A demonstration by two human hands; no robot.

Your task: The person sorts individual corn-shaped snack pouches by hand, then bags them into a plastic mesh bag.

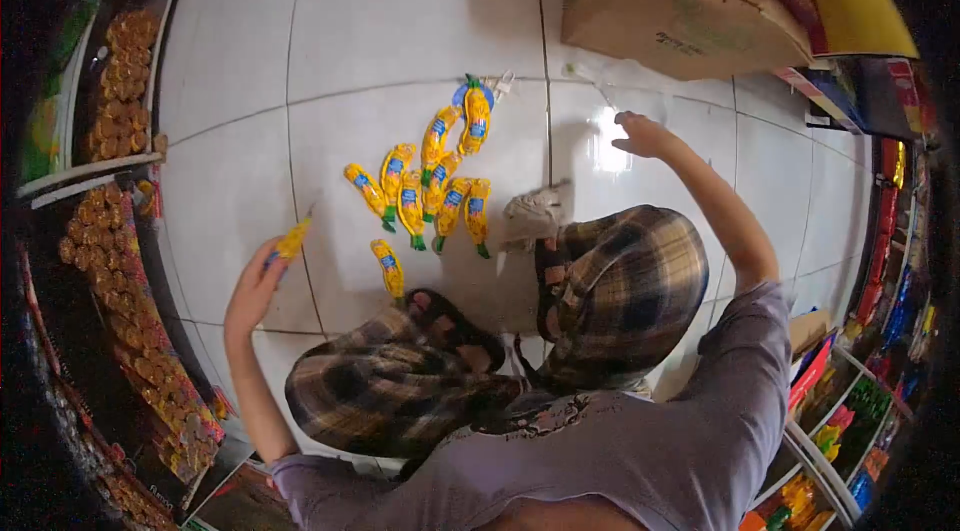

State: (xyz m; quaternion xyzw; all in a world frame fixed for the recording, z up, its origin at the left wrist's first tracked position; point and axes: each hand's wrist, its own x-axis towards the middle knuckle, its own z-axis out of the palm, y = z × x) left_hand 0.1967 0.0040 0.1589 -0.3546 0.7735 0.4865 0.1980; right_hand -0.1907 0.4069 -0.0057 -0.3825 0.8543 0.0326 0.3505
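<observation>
My left hand (pixel 258 283), out at the left above the floor tiles, grips a yellow banana-shaped packet (pixel 290 242) between thumb and fingers. My right hand (pixel 643 136) is stretched forward at the right, fingers curled, near a thin, pale, see-through piece (pixel 598 86) that looks like plastic. What its fingertips hold is too small to make out. Between the hands lie several more yellow packets (pixel 410 201) with blue labels and green ends. One packet (pixel 388 269) lies apart, close to my left foot.
A crumpled grey cloth (pixel 538 215) lies by my right foot. A small whitish tag-like piece (pixel 502 86) touches the farthest packets. At the upper right stands a large cardboard box (pixel 680 6). Shelves of packed goods (pixel 125 271) line the left, with more goods (pixel 840 431) at the right.
</observation>
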